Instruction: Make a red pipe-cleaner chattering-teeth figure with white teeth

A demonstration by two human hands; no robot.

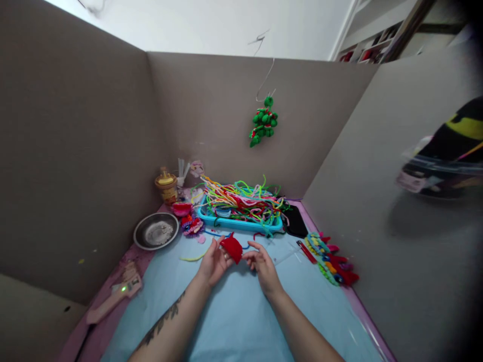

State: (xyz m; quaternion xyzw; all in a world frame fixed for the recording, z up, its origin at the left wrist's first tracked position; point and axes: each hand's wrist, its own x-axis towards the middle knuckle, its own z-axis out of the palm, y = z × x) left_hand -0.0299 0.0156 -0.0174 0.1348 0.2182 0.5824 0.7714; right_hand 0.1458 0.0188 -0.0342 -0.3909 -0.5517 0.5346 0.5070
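My left hand [213,261] pinches a small red fuzzy piece [232,248] made of pipe cleaner and holds it just above the light blue table mat [234,317]. My right hand [262,264] is beside it on the right, fingers curled with the fingertips touching the red piece's lower edge. Just beyond the hands stands a blue tray [241,221] heaped with coloured pipe cleaners [241,198]. A loose yellow pipe cleaner [192,258] lies on the mat left of my left hand.
A metal bowl [156,231], a pink glue gun [116,294] with a green light, and a yellow-lidded jar [166,186] sit at left. Finished coloured pieces [332,261], a red lighter [306,251] and a black object [294,221] lie at right. A green ornament [263,123] hangs on the cardboard wall.
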